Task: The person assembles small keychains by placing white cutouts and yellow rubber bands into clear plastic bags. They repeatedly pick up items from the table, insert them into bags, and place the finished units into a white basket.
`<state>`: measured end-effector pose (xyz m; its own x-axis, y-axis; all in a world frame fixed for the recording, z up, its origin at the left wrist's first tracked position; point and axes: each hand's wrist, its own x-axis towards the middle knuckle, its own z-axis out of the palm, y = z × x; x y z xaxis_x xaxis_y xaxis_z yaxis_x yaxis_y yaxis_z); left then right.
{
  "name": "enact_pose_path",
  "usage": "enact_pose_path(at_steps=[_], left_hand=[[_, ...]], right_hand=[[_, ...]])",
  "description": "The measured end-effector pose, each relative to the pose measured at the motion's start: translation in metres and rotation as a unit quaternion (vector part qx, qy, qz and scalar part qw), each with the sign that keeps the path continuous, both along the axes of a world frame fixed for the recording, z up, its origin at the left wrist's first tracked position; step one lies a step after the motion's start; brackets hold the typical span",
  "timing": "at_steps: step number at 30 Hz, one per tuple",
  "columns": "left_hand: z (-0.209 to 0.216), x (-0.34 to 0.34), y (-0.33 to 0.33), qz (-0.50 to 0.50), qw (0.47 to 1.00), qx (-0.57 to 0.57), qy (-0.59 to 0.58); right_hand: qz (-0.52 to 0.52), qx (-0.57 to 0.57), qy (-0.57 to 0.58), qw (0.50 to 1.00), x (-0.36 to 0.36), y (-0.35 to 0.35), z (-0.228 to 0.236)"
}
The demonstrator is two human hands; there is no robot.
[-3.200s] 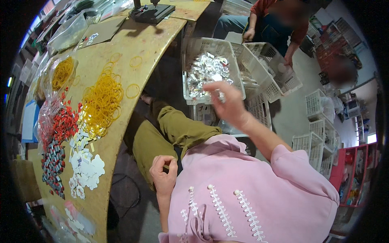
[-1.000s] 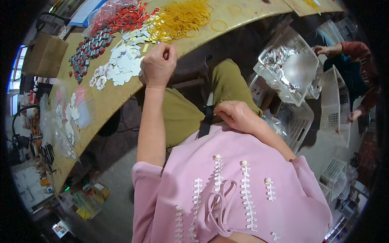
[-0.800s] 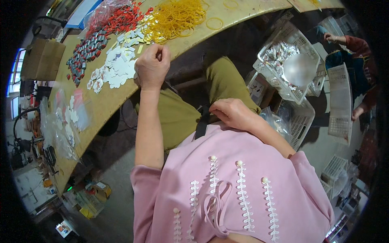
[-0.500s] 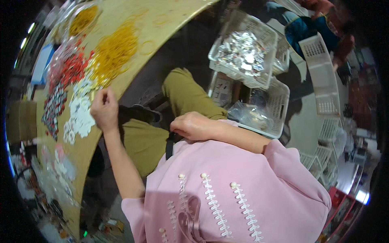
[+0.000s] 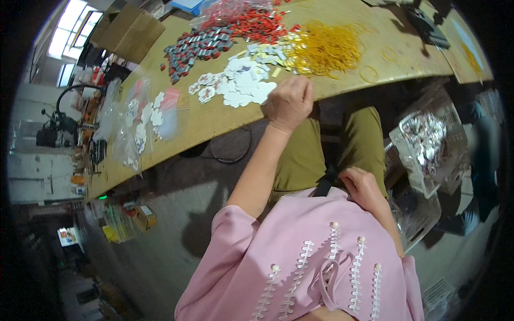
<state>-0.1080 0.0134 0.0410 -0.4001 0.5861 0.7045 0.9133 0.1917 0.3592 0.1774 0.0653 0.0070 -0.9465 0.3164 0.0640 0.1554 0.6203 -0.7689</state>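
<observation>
My left hand [image 5: 292, 101] is closed at the near edge of the wooden table [image 5: 209, 120]. Its fingers hide whatever they may hold. Just left of it lies a pile of white flat cut-outs [image 5: 243, 83]; beyond are small pale yellow and grey pieces [image 5: 273, 53] and a heap of yellow rubber bands [image 5: 329, 48]. Farther left are grey-and-red small pieces [image 5: 198, 48] and red ones [image 5: 262, 27]. My right hand [image 5: 365, 186] rests on my lap beside a black strap [image 5: 325, 182], fingers loosely bent and thumb apart, nothing visible in it.
Clear plastic bags with white cut-outs [image 5: 140, 125] lie at the table's left end. A cardboard box [image 5: 128, 32] stands at the far left, a black tool [image 5: 431, 32] at the far right. On my right stands a white crate [image 5: 409, 144] of silvery pieces [image 5: 425, 136].
My view has swung left, so the table lies across the top and the crates have shifted to the right edge. The left hand stays closed by the table edge; the right remains on my lap.
</observation>
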Motion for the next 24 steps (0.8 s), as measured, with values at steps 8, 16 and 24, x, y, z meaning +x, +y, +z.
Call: enact_pose_path(at_steps=[8,16,24], left_hand=[[0.008,-0.002,-0.006,-0.095,0.993,-0.02,-0.067],[0.028,-0.037,-0.05,-0.096,0.984,-0.105,-0.106],[0.027,-0.044,-0.05,-0.059,0.983,-0.119,-0.125]], right_hand=[[0.013,-0.04,0.016,0.999,-0.023,0.004,0.024],[-0.041,0.326,0.133,0.935,-0.147,0.064,0.072],[0.046,0.365,0.031,0.929,-0.214,0.133,0.07]])
